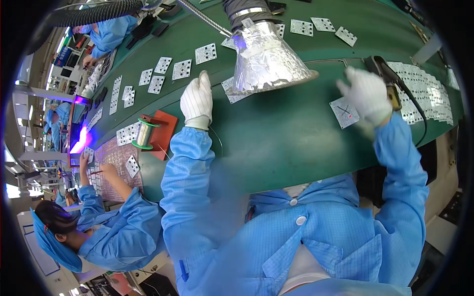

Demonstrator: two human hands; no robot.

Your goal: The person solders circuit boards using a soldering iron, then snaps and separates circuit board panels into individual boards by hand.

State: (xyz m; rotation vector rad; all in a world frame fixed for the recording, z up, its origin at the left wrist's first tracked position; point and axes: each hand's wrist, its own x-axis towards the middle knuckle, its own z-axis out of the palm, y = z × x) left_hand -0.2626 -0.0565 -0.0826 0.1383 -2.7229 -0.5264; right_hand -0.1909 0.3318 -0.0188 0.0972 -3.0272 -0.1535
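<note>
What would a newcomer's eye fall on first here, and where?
The foil cone above the green table, top centre, stands out first. Next come the gloved left hand, left of the cone, and right hand, by a white board at right. Violet light glows at far left.

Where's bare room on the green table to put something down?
The biggest bare patch of green tabletop lies between the white-gloved left hand and the white square dark-marked board, in front of the silver foil cone. The far right is crowded with rows of white dotted panels.
</note>
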